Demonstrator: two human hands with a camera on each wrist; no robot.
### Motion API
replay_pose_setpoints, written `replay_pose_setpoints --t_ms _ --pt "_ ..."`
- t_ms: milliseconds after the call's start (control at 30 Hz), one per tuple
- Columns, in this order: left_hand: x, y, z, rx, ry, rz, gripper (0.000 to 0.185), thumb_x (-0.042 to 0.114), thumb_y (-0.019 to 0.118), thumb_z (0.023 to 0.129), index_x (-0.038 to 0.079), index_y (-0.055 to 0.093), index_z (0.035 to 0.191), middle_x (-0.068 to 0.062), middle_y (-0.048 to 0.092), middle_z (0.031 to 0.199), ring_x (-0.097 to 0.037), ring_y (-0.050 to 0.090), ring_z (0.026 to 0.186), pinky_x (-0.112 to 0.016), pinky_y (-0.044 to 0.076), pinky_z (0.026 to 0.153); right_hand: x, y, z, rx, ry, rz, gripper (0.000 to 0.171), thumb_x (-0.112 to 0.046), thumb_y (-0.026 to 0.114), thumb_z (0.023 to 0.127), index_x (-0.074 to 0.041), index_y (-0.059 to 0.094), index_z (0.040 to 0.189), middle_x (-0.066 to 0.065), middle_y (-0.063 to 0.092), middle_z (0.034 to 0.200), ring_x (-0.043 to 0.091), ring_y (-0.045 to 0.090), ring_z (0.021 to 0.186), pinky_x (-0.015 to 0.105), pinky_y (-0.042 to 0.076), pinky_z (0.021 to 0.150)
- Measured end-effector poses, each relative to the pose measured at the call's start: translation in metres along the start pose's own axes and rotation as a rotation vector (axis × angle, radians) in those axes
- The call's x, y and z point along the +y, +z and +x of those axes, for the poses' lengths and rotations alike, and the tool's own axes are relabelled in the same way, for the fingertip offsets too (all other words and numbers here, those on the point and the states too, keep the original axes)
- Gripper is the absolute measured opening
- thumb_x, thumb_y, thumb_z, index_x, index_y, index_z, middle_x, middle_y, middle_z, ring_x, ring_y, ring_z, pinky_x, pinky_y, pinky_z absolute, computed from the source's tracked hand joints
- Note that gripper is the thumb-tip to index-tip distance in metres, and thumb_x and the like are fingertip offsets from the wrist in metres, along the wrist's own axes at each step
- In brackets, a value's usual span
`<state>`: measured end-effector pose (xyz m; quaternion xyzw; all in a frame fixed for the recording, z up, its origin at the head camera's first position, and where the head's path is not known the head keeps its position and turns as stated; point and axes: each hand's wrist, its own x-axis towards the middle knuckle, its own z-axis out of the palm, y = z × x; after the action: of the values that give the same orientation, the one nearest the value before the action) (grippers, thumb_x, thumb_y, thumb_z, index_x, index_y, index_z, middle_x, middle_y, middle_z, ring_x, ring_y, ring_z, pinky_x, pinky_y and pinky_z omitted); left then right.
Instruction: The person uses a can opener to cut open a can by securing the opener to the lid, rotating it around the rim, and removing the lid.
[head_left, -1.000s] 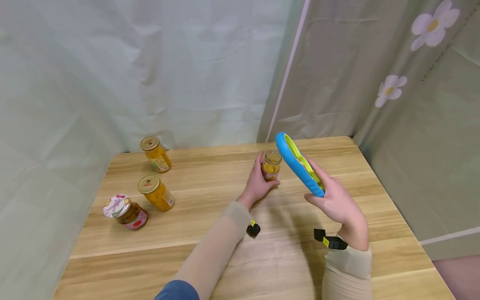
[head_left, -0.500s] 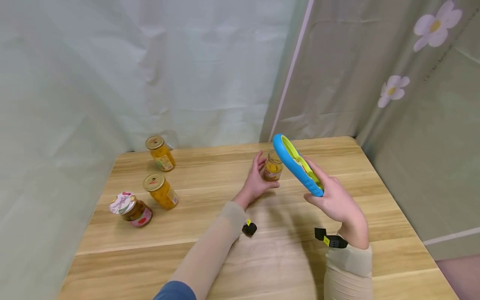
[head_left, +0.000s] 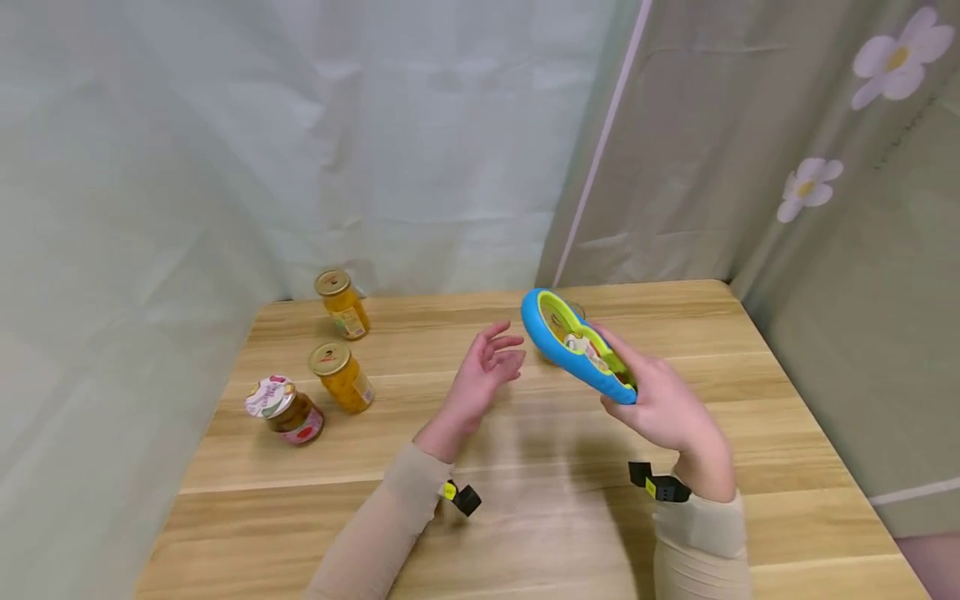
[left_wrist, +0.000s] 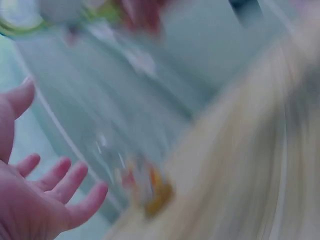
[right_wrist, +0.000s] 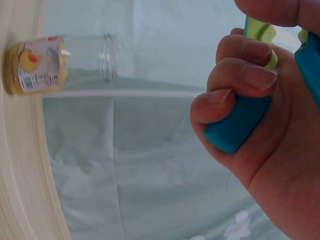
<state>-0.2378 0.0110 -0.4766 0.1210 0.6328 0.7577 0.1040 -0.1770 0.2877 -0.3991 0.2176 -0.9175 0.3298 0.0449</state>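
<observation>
My right hand (head_left: 663,400) grips a blue-and-lime jar opener (head_left: 585,379) by its handle end, raised over the table. In the head view the opener covers most of a glass jar (right_wrist: 42,65) standing behind it. The right wrist view shows this jar without a lid, its threaded rim bare, a peach label round it and yellow contents in its lower part. My left hand (head_left: 480,375) is off the jar, to its left, with fingers spread and relaxed; in the left wrist view its palm shows and it holds nothing.
On the table's left side stand two gold-lidded jars of yellow fruit, one at the back (head_left: 342,306) and one nearer (head_left: 342,379). Beside them is a darker jar (head_left: 288,412) with a patterned lid. A pale curtain (head_left: 420,150) hangs behind the wooden table (head_left: 525,533).
My left hand has let go of the glass jar and drawn back to the left. The jar opener in my right hand has tilted lower, in front of the jar. The view has shifted slightly.
</observation>
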Motion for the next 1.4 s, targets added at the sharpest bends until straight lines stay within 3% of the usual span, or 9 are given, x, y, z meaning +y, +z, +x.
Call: replay_pose_setpoints --t_ms 67,167,333,500,667,900,1167,1400 --pt "0.014 0.002 -0.013 -0.048 -0.047 -0.227 0.053 0.025 0.06 0.111 0.01 0.041 0.158 -0.014 0.062 0.143 -0.034 0.062 0.129 -0.055 0.054 0.105 -0.003 0.003 0.002 -0.007 -0.033 -0.011 0.096 -0.003 0.074 0.084 -0.028 0.035 0.168 0.003 0.065 0.093 0.02 0.057 0.077 0.039 0.048 0.067" --pt "0.029 0.005 -0.028 -0.182 -0.115 -0.469 0.048 0.037 0.048 0.115 0.011 0.046 0.154 -0.009 0.067 0.137 -0.028 0.065 0.125 -0.054 0.055 0.104 -0.007 0.009 0.006 -0.002 -0.079 -0.026 0.097 -0.002 0.073 0.079 -0.03 0.038 0.166 -0.004 0.06 0.082 0.017 0.055 0.072 0.037 0.048 0.064" --pt "0.039 0.011 -0.045 -0.388 -0.197 -0.677 0.043 0.043 0.044 0.115 0.016 0.056 0.146 -0.004 0.064 0.142 -0.022 0.064 0.129 -0.051 0.052 0.109 -0.013 0.019 0.012 -0.001 -0.141 -0.055 0.099 -0.002 0.077 0.075 -0.031 0.043 0.163 -0.011 0.053 0.076 0.013 0.051 0.068 0.033 0.047 0.061" --pt "0.039 0.017 -0.053 -0.453 -0.267 -0.699 0.039 0.051 0.047 0.113 0.02 0.063 0.131 -0.001 0.065 0.134 -0.017 0.066 0.12 -0.038 0.055 0.1 -0.016 0.026 0.014 0.022 -0.205 -0.084 0.092 -0.006 0.082 0.079 -0.028 0.047 0.162 -0.01 0.054 0.082 0.011 0.05 0.069 0.031 0.047 0.061" --pt "0.035 0.022 -0.054 -0.475 -0.328 -0.732 0.049 0.055 0.042 0.112 0.015 0.057 0.136 -0.002 0.072 0.12 -0.015 0.07 0.108 -0.027 0.058 0.09 -0.015 0.03 0.017 0.057 -0.246 -0.093 0.09 -0.007 0.083 0.08 -0.027 0.049 0.161 -0.007 0.061 0.089 0.011 0.052 0.07 0.031 0.048 0.06" --pt "0.032 0.023 -0.054 -0.513 -0.33 -0.805 0.065 0.061 0.061 0.103 0.011 0.05 0.143 -0.005 0.071 0.122 -0.015 0.072 0.103 -0.025 0.059 0.087 -0.016 0.033 0.019 0.045 -0.269 -0.117 0.088 -0.006 0.08 0.079 -0.026 0.051 0.16 -0.007 0.071 0.109 0.012 0.055 0.072 0.031 0.049 0.062" --pt "0.032 0.021 -0.053 -0.563 -0.297 -0.818 0.07 0.061 0.068 0.098 0.012 0.05 0.144 -0.005 0.069 0.127 -0.016 0.072 0.105 -0.028 0.059 0.091 -0.018 0.035 0.02 0.064 -0.318 -0.136 0.081 -0.009 0.076 0.083 -0.023 0.053 0.159 -0.01 0.07 0.101 0.011 0.052 0.07 0.03 0.047 0.062" --pt "0.032 0.017 -0.052 -0.591 -0.267 -0.759 0.061 0.06 0.068 0.1 0.013 0.058 0.138 -0.002 0.07 0.124 -0.015 0.07 0.107 -0.029 0.057 0.094 -0.018 0.036 0.021 0.073 -0.355 -0.138 0.091 -0.003 0.078 0.076 -0.023 0.051 0.161 -0.008 0.073 0.109 0.012 0.055 0.077 0.032 0.049 0.067"
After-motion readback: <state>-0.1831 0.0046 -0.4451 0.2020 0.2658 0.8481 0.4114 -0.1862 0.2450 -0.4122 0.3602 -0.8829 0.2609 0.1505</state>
